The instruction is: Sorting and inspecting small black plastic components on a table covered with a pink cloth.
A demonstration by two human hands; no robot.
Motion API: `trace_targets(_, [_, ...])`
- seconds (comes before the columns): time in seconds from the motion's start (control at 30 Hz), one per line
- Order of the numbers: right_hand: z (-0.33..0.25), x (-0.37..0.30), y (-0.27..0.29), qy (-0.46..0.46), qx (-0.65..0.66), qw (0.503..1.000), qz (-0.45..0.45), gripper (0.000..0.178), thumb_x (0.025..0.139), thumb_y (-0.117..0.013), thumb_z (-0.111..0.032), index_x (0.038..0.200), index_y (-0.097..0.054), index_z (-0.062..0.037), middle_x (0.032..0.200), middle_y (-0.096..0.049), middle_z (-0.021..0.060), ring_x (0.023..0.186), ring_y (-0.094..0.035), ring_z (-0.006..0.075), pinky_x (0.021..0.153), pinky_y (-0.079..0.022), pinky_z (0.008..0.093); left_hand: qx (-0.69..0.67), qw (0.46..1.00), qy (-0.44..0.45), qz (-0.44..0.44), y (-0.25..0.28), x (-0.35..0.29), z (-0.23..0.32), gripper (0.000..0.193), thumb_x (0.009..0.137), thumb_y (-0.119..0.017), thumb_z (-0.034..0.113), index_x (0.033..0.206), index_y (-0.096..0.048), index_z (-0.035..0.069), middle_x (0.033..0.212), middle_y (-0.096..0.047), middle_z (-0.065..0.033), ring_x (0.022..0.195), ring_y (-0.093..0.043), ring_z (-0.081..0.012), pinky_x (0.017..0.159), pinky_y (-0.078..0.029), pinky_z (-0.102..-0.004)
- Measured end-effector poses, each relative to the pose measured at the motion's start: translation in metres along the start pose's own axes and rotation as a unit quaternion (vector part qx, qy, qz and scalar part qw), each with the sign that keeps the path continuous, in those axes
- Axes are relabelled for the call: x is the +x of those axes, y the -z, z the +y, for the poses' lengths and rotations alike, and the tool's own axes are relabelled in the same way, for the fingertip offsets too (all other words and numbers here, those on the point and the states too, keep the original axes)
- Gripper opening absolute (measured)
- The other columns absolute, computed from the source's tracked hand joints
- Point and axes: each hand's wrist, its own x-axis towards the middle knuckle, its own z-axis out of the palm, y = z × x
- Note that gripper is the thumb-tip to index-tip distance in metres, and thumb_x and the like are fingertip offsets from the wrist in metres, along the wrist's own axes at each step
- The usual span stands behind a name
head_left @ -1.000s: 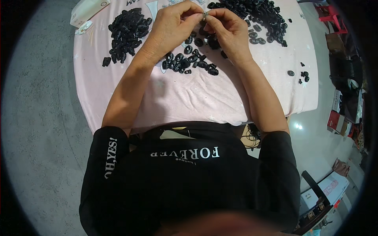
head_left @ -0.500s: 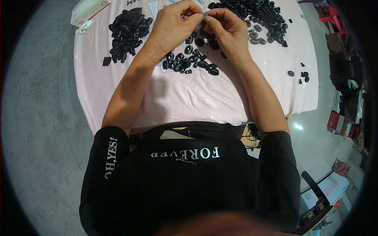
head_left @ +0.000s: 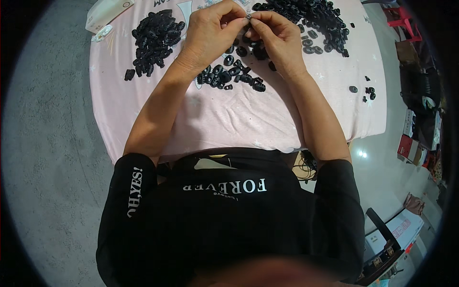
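Blackish and tiny, sits at top centre of the frame as a small piece (head_left: pixel 248 16), too covered to show its shape; is pinched by thumbs and fingertips of left hand (head_left: pixel 210 31) and right hand (head_left: pixel 282 42), both nearly closed. Has black rounded pieces (head_left: pixel 217 70) just below; finds open room on bare pink cloth (head_left: pixel 224 117) at centre, down to its lower edge.

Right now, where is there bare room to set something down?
Cloth lies bare between the forearms, below the middle black pieces, and between the right forearm and small cluster. Crowded: between left hand and right hand, at left pile and upper-right pile.
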Motion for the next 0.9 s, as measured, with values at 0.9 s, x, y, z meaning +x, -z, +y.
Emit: trace_targets(0.9, [0.002,0.005,0.012,-0.071,0.163,0.980,-0.085,0.021,0.106,-0.057,-0.015,0.115,-0.070,-0.0019,0.088,-0.070,0.0028,0.077,-0.064,0.0085,0.072,-0.050,0.0211,-0.003,1.000,0.016,-0.017,0.000,0.001,0.002,0.015,0.091,-0.074,0.004,0.104,-0.069,-0.003,0.083,-0.069,-0.0033,0.070,-0.062,-0.0054,0.060,-0.052,-0.0225])
